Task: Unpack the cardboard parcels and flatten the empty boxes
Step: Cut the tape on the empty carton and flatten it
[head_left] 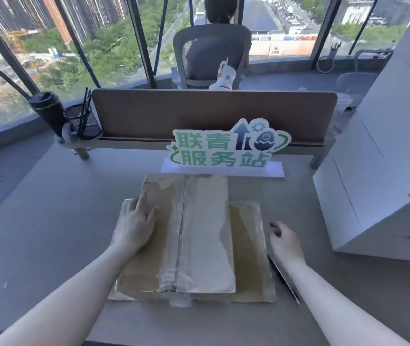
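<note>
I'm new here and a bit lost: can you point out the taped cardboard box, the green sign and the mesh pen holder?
taped cardboard box (206,236): head view, on its top flap.
green sign (223,149): head view, on its lettering.
mesh pen holder (84,123): head view, on its mesh wall.

Brown box (199,228) (perhaps glossy tape (180,233))

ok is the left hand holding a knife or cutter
No, the left hand lies flat with straight fingers on the taped cardboard box, holding nothing.
</note>
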`<state>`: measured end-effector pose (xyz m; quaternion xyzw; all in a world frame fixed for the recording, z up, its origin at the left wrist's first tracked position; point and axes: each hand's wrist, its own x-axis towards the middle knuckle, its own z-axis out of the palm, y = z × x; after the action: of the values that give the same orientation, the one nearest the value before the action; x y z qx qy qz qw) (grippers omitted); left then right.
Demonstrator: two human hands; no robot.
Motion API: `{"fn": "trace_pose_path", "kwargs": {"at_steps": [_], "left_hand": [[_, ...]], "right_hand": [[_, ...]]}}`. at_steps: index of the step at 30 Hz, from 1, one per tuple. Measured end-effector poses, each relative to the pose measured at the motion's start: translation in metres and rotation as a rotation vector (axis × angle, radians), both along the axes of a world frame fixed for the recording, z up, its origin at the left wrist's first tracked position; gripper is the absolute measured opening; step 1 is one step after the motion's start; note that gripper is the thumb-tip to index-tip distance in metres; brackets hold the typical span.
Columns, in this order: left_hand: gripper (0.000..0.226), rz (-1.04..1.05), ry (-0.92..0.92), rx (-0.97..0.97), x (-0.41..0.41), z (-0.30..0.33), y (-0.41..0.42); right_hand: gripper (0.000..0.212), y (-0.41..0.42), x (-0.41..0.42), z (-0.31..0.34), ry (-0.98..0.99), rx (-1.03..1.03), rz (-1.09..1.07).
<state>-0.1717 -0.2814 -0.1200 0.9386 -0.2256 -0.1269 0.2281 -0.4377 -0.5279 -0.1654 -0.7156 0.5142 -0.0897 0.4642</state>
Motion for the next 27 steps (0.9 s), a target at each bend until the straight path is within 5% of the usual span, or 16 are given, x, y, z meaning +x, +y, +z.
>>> {"fn": "trace_pose_path", "kwargs": {"at_steps": [4,7,16,20,27], "left_hand": [[0.062,-0.017,-0.006,0.031,0.004,-0.001,-0.017],[0.058,-0.033,-0.034,0.060,0.011,-0.003,-0.024],[0.055,-0.088,-0.068,0.063,0.008,0.006,-0.021],[0.061,-0.164,-0.121,0.141,0.014,0.009,-0.019],[0.064,-0.328,-0.158,0.186,0.054,0.015,-0.057]], "right_hand": [[0.038,-0.016,-0.060,-0.024,0.522,-0.060,0.174],[0.020,-0.007,-0.073,-0.035,0.683,-0.017,0.314],[0.014,0.013,-0.044,-0.046,0.646,-0.109,0.136],[0.004,0.002,-0.014,-0.016,0.380,-0.163,-0.115],[0.029,-0.003,0.112,0.069,-0.011,-0.336,0.225]]}}
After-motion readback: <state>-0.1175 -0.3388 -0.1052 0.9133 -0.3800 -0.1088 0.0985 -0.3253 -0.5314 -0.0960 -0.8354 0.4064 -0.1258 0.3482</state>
